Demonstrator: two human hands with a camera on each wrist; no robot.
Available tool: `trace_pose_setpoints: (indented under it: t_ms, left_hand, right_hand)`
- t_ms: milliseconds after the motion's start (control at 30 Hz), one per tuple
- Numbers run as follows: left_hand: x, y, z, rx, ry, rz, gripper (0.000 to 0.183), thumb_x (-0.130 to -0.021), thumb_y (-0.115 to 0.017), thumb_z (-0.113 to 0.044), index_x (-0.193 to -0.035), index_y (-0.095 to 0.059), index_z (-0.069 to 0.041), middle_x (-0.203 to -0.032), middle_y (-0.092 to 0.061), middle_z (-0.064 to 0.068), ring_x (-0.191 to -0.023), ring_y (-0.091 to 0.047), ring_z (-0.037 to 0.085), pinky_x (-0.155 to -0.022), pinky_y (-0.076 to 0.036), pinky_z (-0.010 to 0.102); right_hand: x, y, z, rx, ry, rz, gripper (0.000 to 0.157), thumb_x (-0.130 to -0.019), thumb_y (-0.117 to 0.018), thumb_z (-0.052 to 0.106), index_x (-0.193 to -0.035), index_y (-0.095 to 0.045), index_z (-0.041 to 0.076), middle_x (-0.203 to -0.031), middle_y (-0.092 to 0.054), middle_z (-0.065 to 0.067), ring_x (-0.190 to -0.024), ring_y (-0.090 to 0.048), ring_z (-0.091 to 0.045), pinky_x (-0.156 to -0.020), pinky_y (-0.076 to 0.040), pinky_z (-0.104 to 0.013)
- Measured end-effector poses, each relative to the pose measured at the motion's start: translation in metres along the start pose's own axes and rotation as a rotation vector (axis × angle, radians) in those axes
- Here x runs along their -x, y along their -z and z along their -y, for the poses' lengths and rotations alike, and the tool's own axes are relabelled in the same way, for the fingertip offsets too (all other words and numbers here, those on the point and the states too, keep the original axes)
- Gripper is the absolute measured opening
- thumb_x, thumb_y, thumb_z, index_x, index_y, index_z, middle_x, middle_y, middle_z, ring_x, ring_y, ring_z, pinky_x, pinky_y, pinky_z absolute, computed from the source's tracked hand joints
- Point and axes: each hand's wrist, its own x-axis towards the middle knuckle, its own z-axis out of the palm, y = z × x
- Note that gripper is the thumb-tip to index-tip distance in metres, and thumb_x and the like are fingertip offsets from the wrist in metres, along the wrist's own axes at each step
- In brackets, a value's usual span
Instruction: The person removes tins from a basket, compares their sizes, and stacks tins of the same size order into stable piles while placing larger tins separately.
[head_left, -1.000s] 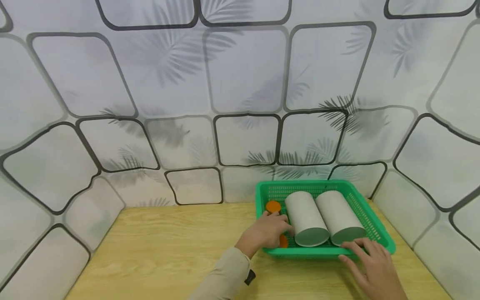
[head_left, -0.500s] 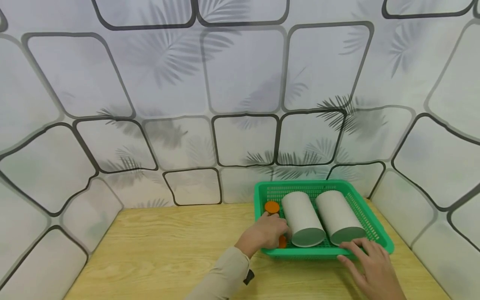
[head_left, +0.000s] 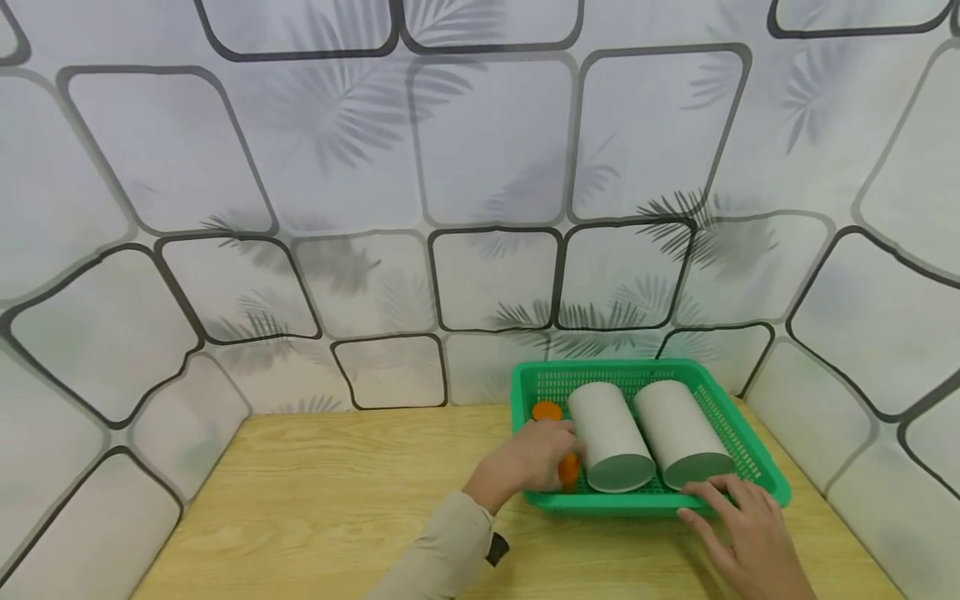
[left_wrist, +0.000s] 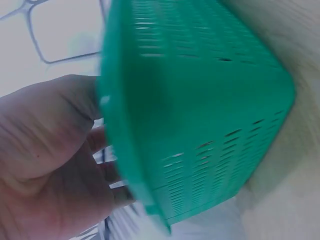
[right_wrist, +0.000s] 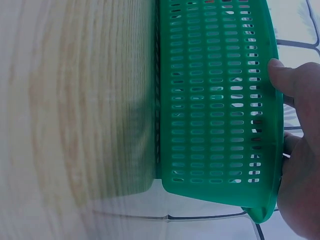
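Observation:
A green plastic basket (head_left: 637,502) stands on the table at the right, with two white cylinders (head_left: 611,433) lying side by side in it. My left hand (head_left: 534,457) reaches over the basket's left side, fingers bent down around a small orange-ended thing (head_left: 567,472), mostly hidden by the hand. Just beyond the hand shows a round orange cap (head_left: 547,411). In the left wrist view, the fingers pass behind the rim and their tips are hidden. My right hand (head_left: 750,533) grips the front rim near its right corner; its thumb (right_wrist: 280,74) is against the outer wall.
The wooden table (head_left: 337,492) extends to the left of the basket. A patterned cloth wall (head_left: 495,283) rises close behind the basket, and another side wall (head_left: 870,400) stands at the right.
My left hand has lifted and drawn back slightly. The near orange-ended thing has shifted and shows more under the fingers. My right hand keeps its place on the rim.

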Motion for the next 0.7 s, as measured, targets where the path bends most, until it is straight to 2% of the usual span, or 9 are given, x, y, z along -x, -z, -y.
trace_pose_setpoints:
  t_ms: [133, 200, 367, 533, 700]
  left_hand:
    - [0.008, 0.011, 0.003, 0.09, -0.021, -0.064, 0.036, -0.075, -0.08, -0.015, -0.108, -0.068, -0.024, -0.105, -0.053, -0.008, -0.086, -0.05, 0.006, -0.071, -0.045, 0.018]
    - [0.012, 0.015, 0.004, 0.169, -0.027, -0.09, 0.038, -0.075, -0.079, -0.013, -0.111, -0.067, -0.021, -0.107, -0.052, -0.006, -0.087, -0.049, 0.007, -0.072, -0.045, 0.016]
    - [0.022, 0.017, 0.011, 0.339, -0.038, -0.157, 0.039, -0.079, -0.074, -0.012, -0.117, -0.066, -0.015, -0.115, -0.049, -0.001, -0.095, -0.047, 0.009, -0.075, -0.044, 0.015]
    - [0.032, 0.014, 0.017, 0.456, 0.015, -0.224, 0.041, -0.083, -0.07, -0.016, -0.123, -0.063, -0.015, -0.125, -0.044, 0.002, -0.104, -0.045, 0.012, -0.079, -0.046, 0.017]
    - [0.046, 0.01, 0.024, 0.543, 0.051, -0.302, 0.043, -0.084, -0.067, -0.019, -0.126, -0.061, -0.019, -0.121, -0.046, -0.001, -0.098, -0.047, 0.01, -0.076, -0.047, 0.018]
  right_hand:
    - [0.0, 0.0, 0.001, 0.0, -0.007, 0.004, 0.027, -0.076, -0.078, 0.029, -0.1, -0.067, 0.025, -0.095, -0.055, 0.002, -0.089, -0.053, -0.029, -0.079, -0.035, -0.057]
    - [0.0, 0.0, 0.001, -0.002, -0.01, 0.008, 0.027, -0.076, -0.078, 0.029, -0.1, -0.067, 0.026, -0.095, -0.055, 0.002, -0.088, -0.053, -0.029, -0.079, -0.035, -0.057]
    - [0.0, 0.0, 0.001, -0.006, -0.007, 0.006, 0.027, -0.076, -0.079, 0.028, -0.1, -0.067, 0.026, -0.094, -0.054, 0.003, -0.087, -0.053, -0.028, -0.079, -0.035, -0.057]
    - [0.0, -0.001, -0.001, -0.002, 0.018, -0.011, 0.027, -0.076, -0.078, 0.027, -0.101, -0.067, 0.026, -0.094, -0.054, 0.005, -0.085, -0.053, -0.027, -0.078, -0.035, -0.054]
    - [0.0, -0.002, -0.004, -0.007, 0.039, -0.018, 0.028, -0.076, -0.078, 0.026, -0.101, -0.067, 0.025, -0.093, -0.053, 0.007, -0.085, -0.052, -0.025, -0.076, -0.036, -0.052]
